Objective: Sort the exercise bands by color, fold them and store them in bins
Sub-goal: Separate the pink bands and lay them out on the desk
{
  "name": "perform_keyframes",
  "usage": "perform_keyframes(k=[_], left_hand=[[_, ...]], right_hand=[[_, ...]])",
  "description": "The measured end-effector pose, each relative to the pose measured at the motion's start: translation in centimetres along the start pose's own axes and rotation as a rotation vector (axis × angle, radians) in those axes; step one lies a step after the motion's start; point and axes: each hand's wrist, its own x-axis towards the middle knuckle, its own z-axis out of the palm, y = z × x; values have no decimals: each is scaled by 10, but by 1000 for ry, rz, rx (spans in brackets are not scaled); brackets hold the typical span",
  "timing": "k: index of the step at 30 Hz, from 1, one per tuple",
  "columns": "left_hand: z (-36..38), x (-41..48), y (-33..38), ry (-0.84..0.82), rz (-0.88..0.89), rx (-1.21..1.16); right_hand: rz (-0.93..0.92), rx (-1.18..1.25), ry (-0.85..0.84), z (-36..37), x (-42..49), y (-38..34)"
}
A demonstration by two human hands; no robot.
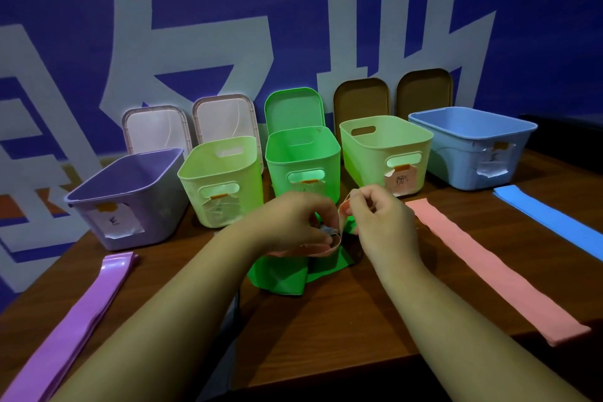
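At the table's middle a tangle of bands lies: green bands underneath and a pink band looped on top. My left hand pinches the pink loop low down. My right hand pinches its upper end. Flat stacks lie apart: purple bands at the left, pink bands at the right, blue bands at the far right. Behind stand a purple bin, a pale green bin, a green bin, a second pale green bin and a blue bin.
Lids lean against the blue wall behind the bins: two clear, one green, two brown. Paper labels hang on the bins' fronts. The wooden table ends near the bottom and at the right.
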Motion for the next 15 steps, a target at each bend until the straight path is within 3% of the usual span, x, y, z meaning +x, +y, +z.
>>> perform_keyframes(k=[4,11,15], left_hand=[[8,1,-1,63,-4,-143],[11,2,-4,216,126,5],[1,-2,-5,257,81,42]], right_hand=[[7,-2,-14,0,0,0],[22,14,-23,0,-1,0],[19,19,-30,-1,0,0]])
